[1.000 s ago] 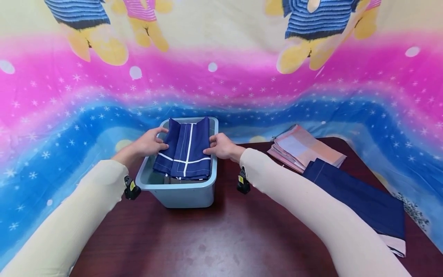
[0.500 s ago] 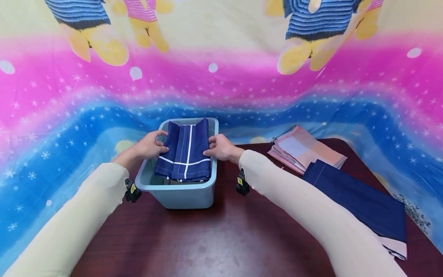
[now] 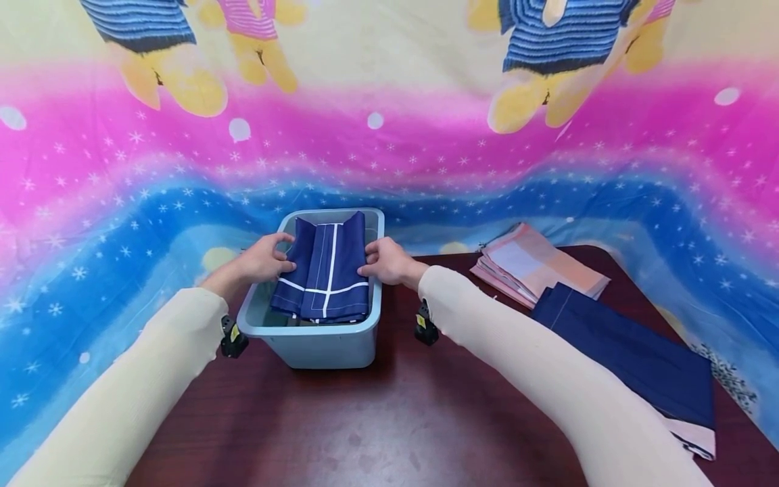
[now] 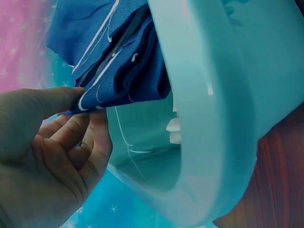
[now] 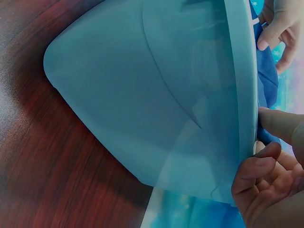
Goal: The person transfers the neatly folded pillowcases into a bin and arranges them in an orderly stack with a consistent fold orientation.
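A folded navy cloth with white lines lies within the rim of a grey-blue plastic bin in the head view. My left hand pinches its left edge between thumb and fingers; in the left wrist view the cloth's layered folds show above the bin's inner wall. On the opposite side, my right hand pinches the right edge just at the bin's rim. The right wrist view shows the right thumb by the rim, with most of the cloth hidden behind the bin wall.
A folded pink and orange checked cloth lies at the back right of the dark wooden table. Nearer, a folded navy cloth is partly covered by the right sleeve. A printed curtain hangs behind the table.
Both hands have lowered the navy cloth very slightly into the bin, keeping their hold on its two sides. The bin and the other cloths stay in place.
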Demonstrator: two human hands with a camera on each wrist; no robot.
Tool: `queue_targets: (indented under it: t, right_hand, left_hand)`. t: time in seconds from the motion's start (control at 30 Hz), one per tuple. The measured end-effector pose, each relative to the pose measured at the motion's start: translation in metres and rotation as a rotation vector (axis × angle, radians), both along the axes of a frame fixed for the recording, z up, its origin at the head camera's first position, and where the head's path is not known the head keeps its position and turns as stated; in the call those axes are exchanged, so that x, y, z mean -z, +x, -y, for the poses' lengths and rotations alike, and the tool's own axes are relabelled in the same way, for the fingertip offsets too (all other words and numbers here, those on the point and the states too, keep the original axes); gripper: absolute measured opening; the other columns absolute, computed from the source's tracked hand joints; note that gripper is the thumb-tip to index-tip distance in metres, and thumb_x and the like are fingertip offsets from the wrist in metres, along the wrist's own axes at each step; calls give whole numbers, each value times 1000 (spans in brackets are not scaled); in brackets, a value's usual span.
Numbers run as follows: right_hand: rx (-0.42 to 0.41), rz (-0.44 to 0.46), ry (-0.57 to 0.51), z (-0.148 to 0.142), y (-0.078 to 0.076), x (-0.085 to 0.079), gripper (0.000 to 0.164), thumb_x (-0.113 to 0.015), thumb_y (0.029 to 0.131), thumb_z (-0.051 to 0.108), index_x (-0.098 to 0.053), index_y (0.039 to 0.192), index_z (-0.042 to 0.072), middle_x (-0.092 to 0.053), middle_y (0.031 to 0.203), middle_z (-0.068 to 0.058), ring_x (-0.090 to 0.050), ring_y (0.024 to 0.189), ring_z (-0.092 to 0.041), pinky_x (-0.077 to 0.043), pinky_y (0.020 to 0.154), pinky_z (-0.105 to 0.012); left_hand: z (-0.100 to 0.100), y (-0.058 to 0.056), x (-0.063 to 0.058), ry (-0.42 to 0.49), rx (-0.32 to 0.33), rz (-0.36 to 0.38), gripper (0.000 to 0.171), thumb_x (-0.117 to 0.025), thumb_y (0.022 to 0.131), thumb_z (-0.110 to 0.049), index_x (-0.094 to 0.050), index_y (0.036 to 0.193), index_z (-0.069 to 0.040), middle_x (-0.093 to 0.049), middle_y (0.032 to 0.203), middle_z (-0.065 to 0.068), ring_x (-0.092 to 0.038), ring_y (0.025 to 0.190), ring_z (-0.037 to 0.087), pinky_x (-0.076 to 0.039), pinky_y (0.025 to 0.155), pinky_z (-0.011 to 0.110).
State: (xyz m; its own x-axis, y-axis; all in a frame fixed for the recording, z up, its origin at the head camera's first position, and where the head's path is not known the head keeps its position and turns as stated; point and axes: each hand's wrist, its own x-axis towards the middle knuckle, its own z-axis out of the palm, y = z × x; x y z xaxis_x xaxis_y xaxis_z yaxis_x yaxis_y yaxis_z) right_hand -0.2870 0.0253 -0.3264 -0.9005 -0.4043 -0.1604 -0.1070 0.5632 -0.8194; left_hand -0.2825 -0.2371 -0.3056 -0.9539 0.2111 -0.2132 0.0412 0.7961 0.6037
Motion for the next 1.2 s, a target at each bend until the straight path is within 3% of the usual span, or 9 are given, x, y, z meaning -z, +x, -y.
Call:
queue_targets:
  t: [0.1, 0.3, 0.6, 0.83, 1.2]
  right_hand:
    - [3, -7, 14, 0, 0, 1, 61, -67, 97, 10, -42, 151, -2, -66, 103, -9, -60, 100, -17, -47, 89, -29]
    - [1, -40, 52, 1, 1, 1, 51, -65, 99, 18, -52, 144, -2, -68, 131, -17, -64, 123, -26, -52, 103, -39]
    - [-27, -55, 68, -1, 2, -1, 38, -59, 103, 26, -63, 134, 5, -66, 131, -13, -62, 123, -27, -53, 101, -42]
    - [-28, -53, 36, -3, 3, 1, 36, -59, 103, 26, -63, 133, 6, -67, 131, -12, -61, 125, -26, -52, 103, -42]
    - [-23, -44, 8, -3, 5, 1, 36, -59, 103, 24, -63, 133, 5, -68, 130, -13, -61, 126, -28, -51, 105, -43]
  left_hand:
    - [-1, 0, 0, -7, 0, -1, 58, -53, 103, -7, -26, 153, 3, -61, 129, 37, -70, 108, 40, -56, 88, 47]
    - [-1, 1, 2, -26, 19, 26, 50, -51, 104, -9, -32, 149, 4, -65, 124, 34, -70, 97, 32, -55, 79, 39]
    - [3, 4, -2, -53, 59, 43, 46, -46, 107, -18, -38, 146, 6, -64, 130, 29, -67, 110, 40, -56, 84, 43]
    - [1, 8, -2, -54, 100, 40, 45, -46, 108, -19, -40, 145, 6, -65, 128, 28, -67, 111, 40, -55, 84, 44]
    - [-2, 9, -1, -47, 99, 37, 44, -45, 108, -20, -41, 145, 3, -64, 131, 28, -68, 109, 37, -55, 86, 45]
